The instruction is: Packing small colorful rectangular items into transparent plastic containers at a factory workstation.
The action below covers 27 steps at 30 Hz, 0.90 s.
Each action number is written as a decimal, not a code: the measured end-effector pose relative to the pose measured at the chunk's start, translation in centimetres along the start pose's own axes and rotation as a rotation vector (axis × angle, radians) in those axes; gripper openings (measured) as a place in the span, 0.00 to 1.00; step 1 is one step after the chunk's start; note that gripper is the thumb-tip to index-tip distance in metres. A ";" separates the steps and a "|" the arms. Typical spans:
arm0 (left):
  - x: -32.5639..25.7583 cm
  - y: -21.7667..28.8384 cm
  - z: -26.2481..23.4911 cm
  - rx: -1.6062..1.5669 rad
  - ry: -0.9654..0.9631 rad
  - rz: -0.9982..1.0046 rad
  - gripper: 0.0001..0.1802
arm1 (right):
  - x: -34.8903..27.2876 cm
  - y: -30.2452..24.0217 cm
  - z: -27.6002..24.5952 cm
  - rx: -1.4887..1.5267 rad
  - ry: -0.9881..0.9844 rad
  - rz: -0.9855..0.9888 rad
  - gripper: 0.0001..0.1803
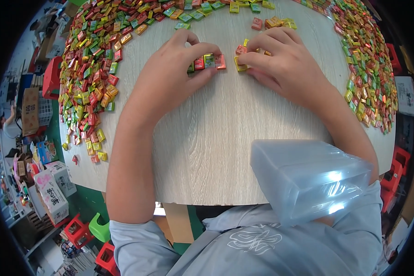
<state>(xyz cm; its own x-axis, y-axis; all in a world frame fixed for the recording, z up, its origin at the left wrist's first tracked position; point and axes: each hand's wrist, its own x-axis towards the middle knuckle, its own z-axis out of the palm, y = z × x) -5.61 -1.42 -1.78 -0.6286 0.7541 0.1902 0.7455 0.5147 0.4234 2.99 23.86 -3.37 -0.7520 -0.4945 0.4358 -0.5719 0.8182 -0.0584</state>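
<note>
On the pale wood-grain table [207, 152], my left hand [177, 62] pinches a short row of small wrapped sweets [209, 60], red, green and yellow, lined up side by side between thumb and fingers. To the right, my right hand [287, 60] has its fingers curled over a few more sweets. A yellow sweet [240, 64] pokes out at its fingertips, with a reddish one just behind it; the rest are hidden by the fingers. A narrow gap parts the two groups. Beyond my right hand lie several loose sweets [273, 23], red, orange and yellow.
Heaps of mixed sweets cover the table's left side [89, 87], far edge and right side [365, 73]. A stack of clear plastic boxes [303, 179] stands at the near right, beside my right forearm. Red stools [78, 230], a green stool [100, 227] and cartons [50, 195] surround the table.
</note>
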 end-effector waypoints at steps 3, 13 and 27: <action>-0.1 0.4 0.2 -0.015 -0.011 -0.004 0.17 | 0.3 -0.1 0.3 0.008 -0.015 0.014 0.17; -0.4 0.9 0.5 0.050 0.008 0.018 0.18 | -0.1 -0.7 -0.2 0.199 0.018 0.111 0.22; -0.5 0.3 0.6 -0.035 -0.002 0.016 0.22 | -2.2 3.6 -3.4 -0.031 -0.105 0.211 0.10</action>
<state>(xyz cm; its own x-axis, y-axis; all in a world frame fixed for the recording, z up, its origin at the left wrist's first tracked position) -4.93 -1.46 -2.26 -0.6164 0.7627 0.1956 0.7472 0.4882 0.4510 3.67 28.88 -1.42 -0.8849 -0.3378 0.3206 -0.3891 0.9146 -0.1103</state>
